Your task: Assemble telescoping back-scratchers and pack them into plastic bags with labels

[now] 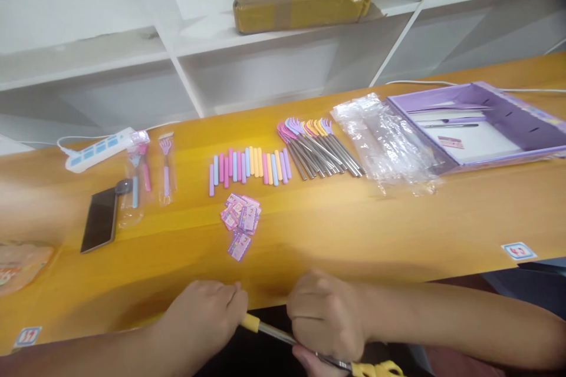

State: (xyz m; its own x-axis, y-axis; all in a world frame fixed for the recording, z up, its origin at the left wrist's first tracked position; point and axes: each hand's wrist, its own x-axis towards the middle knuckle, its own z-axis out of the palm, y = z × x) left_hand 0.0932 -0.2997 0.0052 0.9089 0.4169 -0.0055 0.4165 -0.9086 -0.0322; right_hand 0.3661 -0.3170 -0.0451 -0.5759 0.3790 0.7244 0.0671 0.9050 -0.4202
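Note:
At the table's front edge my left hand is closed round the yellow grip end of a back scratcher. My right hand wraps its metal rod, and the yellow claw head shows below that hand. Beyond my hands lies a small pile of pink and purple printed cards. Behind the cards, a row of pastel grip sleeves in pink, blue, yellow and purple lies side by side. To their right is a bunch of metal back scratcher rods with coloured claw heads and no sleeves.
Clear plastic bags lie beside an open purple box at the right. On the left are bagged back scratchers, a phone and a power strip. A taped carton sits on the shelf behind.

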